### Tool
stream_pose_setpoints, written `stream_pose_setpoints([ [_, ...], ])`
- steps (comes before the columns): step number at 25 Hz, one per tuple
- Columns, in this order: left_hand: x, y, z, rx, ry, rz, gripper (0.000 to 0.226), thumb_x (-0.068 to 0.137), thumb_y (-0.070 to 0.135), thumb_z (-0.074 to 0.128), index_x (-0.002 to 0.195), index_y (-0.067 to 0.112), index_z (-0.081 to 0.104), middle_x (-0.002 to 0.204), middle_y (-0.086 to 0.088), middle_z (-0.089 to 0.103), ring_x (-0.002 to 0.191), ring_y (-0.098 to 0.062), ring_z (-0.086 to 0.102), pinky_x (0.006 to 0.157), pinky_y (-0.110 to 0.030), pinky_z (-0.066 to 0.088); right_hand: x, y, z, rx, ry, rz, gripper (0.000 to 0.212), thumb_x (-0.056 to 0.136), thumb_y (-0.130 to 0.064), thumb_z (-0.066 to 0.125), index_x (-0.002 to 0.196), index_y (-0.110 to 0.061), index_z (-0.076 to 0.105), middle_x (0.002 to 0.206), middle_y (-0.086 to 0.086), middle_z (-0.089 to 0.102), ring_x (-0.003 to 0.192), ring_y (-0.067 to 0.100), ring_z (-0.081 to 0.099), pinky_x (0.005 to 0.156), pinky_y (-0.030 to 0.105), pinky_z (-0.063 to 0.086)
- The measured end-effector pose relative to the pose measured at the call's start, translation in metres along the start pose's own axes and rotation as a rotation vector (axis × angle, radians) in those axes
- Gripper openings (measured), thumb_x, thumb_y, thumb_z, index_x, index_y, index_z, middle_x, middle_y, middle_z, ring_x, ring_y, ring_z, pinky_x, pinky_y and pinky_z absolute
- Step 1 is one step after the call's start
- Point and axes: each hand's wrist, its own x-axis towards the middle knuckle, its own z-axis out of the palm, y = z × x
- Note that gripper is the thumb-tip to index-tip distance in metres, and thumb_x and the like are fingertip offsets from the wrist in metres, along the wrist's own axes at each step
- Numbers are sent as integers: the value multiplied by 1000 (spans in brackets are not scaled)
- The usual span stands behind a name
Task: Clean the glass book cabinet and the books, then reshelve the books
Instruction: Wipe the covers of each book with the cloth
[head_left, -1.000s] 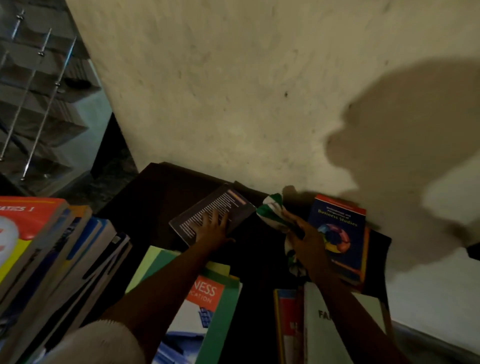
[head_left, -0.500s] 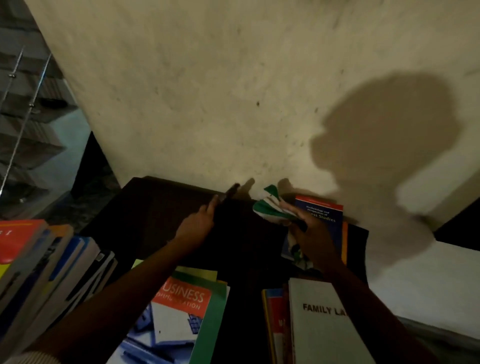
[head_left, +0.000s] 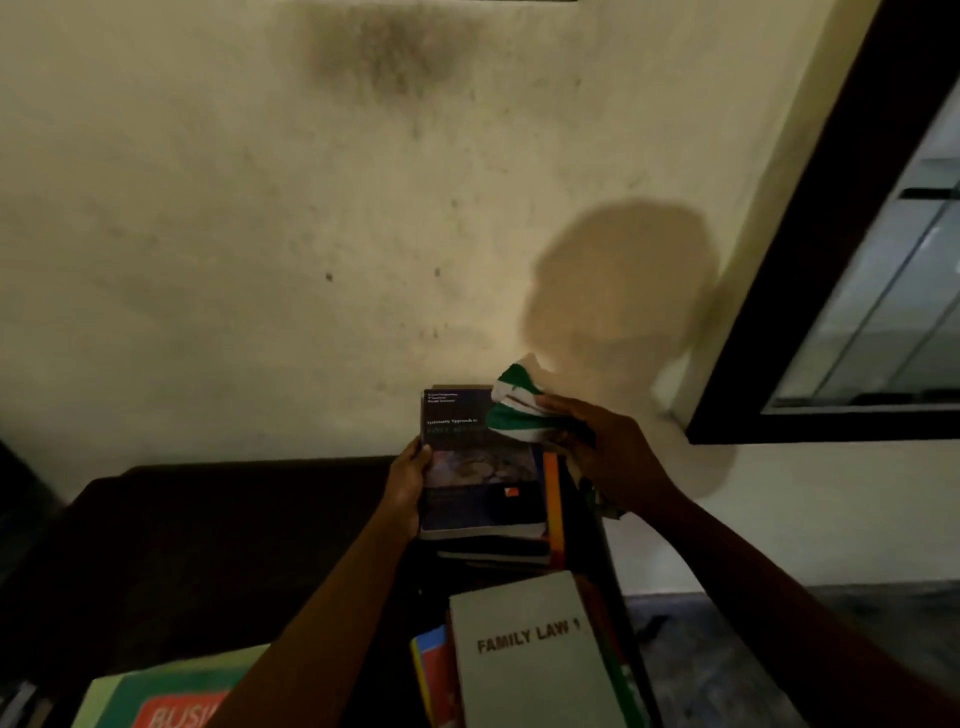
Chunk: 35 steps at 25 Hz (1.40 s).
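L hand (head_left: 409, 480) has its grip round the left edge of a dark book (head_left: 480, 467). Thumb is on the cover; other fingers are underneath, not seen. Book is face up, w/ small white title print too blurred to read in full. It's atop a short stack of books (head_left: 498, 551) at the far right end of the dark surface (head_left: 208, 545), close to the wall (head_left: 260, 208). Can't tell if it rests fully on the stack or is lifted a bit. An orange-spined book (head_left: 554, 499) shows just beside its right edge, lower in the stack.

R hand (head_left: 615, 452) has its grip closed round a bunched green & white cloth (head_left: 517, 408). The wad sticks out left of the fingers, overlaps the dark book's top right corner and seems to touch it.

Nearer the cam, a grey book marked "FAMILY LAW 1" (head_left: 524, 654) lies on top of another pile, w/ a blue & red cover (head_left: 434, 670) peeking out at its left. Bottom left is a green book w/ a red panel (head_left: 171, 701), partly hidden by the L forearm.

At right is the glass book cabinet (head_left: 893, 291), w/ dark frame & glass pane, only part of it in view. A head shadow (head_left: 618, 291) falls on the wall above the cloth.
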Motion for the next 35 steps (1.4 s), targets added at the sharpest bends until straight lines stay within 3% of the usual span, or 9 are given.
stream_pose_setpoints([
  [5, 25, -39, 14, 705, 39, 14, 41, 99, 26, 43, 139, 19, 38, 143, -20, 38, 131, -37, 33, 110, -43, 26, -10, 16, 16, 54, -54, 68, 41, 89, 0, 56, 126, -19, 56, 130, -2, 54, 121, 13, 48, 95, 6, 32],
  [8, 39, -43, 2, 792, 3, -47, 52, 97, 30, 47, 145, 19, 31, 150, -16, 16, 134, -37, 27, 110, -41, 26, -11, 18, 30, 122, -102, 71, 41, 90, 4, 53, 129, -8, 53, 129, -1, 51, 118, 6, 44, 93, -2, 27],
  [11, 42, -41, -23, 670, -82, 16, 44, 95, 24, 50, 137, 16, 43, 142, -14, 41, 121, -29, 50, 100, -39, 44, -8, 15, 46, 186, -151, 20, 44, 88, 9, 51, 129, -8, 53, 126, -6, 49, 113, -9, 40, 93, -4, 29],
  [14, -10, -22, -37, 515, -115, 42, 30, 97, 18, 46, 126, 15, 56, 120, -7, 61, 109, -23, 60, 96, -40, 48, -6, -1, 66, 255, -198, -12, 40, 89, 5, 52, 127, -8, 54, 128, 0, 53, 117, -1, 43, 99, 6, 31],
  [22, -210, -22, -162, 664, 409, 356, 25, 91, 0, 53, 103, 20, 62, 109, -5, 62, 82, 24, 54, 78, 1, 39, -26, -68, 140, 441, -437, -129, 41, 90, 1, 51, 129, -11, 55, 131, -2, 56, 119, 2, 48, 105, 19, 36],
  [26, -325, -34, -221, 464, 702, 316, 13, 75, 42, 70, 87, 38, 73, 89, 4, 71, 71, 12, 59, 67, -4, 45, -49, -137, 192, 536, -579, -281, 43, 84, 10, 51, 123, -7, 60, 123, 0, 60, 111, -4, 49, 93, 1, 35],
  [28, -368, -48, -243, 330, 897, 281, 10, 88, 27, 62, 92, 31, 71, 74, -11, 65, 55, 3, 55, 53, -9, 43, -67, -174, 216, 590, -653, -340, 43, 84, 12, 51, 121, -8, 60, 121, -1, 61, 111, -2, 50, 93, 2, 36],
  [32, -427, -60, -272, 97, 1230, 365, 18, 95, 10, 49, 105, 16, 63, 104, -16, 67, 95, -24, 62, 92, -39, 47, -104, -237, 250, 670, -747, -405, 41, 88, 6, 52, 122, -16, 60, 118, -9, 60, 110, -4, 50, 89, 2, 37],
  [35, -435, -41, -300, -317, 1224, 390, 19, 96, 20, 48, 109, 13, 58, 89, -9, 67, 79, -23, 64, 76, -36, 52, -122, -271, 267, 691, -754, -397, 37, 91, 1, 53, 122, -18, 58, 115, -12, 57, 108, -4, 48, 78, -6, 33],
])
